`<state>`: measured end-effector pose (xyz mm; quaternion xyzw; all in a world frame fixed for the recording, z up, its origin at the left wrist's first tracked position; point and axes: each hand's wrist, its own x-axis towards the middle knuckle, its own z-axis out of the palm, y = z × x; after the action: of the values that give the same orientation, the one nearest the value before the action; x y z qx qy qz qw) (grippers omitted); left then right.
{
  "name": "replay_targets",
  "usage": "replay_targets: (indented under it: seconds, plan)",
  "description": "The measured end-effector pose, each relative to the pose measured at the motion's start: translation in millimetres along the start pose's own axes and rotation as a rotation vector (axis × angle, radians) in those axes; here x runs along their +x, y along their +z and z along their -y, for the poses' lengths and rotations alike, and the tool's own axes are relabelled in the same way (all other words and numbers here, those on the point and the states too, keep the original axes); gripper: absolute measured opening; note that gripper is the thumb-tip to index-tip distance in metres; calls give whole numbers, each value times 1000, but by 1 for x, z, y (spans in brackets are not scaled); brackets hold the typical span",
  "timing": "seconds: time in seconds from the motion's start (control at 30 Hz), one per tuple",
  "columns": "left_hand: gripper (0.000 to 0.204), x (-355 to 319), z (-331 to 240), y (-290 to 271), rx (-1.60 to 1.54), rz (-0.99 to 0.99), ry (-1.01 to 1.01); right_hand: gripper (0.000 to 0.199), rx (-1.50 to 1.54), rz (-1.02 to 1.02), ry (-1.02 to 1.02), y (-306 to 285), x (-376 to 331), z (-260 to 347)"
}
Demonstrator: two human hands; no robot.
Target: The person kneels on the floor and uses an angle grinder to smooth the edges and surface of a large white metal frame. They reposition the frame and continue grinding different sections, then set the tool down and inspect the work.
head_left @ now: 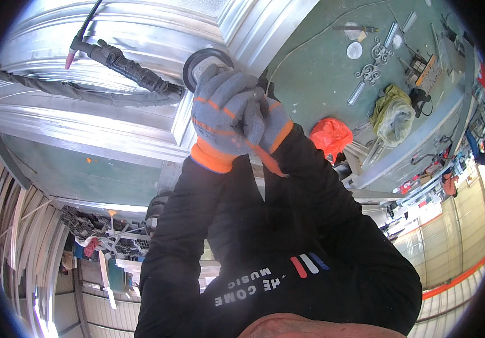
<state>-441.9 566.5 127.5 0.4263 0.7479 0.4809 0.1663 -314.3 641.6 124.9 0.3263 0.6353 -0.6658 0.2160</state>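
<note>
We hold the grinder (206, 65) with 2 gloved hands.
Left hand (220, 121) and right hand (270, 121) close around its body, just below the disc, against the metal frame (113, 129).

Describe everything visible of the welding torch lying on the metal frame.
The welding torch lies slantwise across the shiny ribbed metal frame, upper left of the gloved hands. It has a pinkish nozzle tip at its upper-left end, a dark head, and a black handle wrapped in a wrinkled sleeve running down-right toward a grey hose. Neither hand touches it.
</note>
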Motion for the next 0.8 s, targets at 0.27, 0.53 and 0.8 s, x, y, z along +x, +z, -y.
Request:
replay_targets:
  seconds: [0.27, 0.53, 0.8]
  plan:
    - [16, 4, 5, 2, 13, -73, 45, 45, 473, -4, 14, 10, 6, -10]
    - [19, 5, 7, 8, 31, -110, 84, 43, 197, 3, -33, -4, 3, 7]
    - [21, 1, 8, 3, -12, -78, 67, 42, 391, -23, -5, 7, 5, -12]
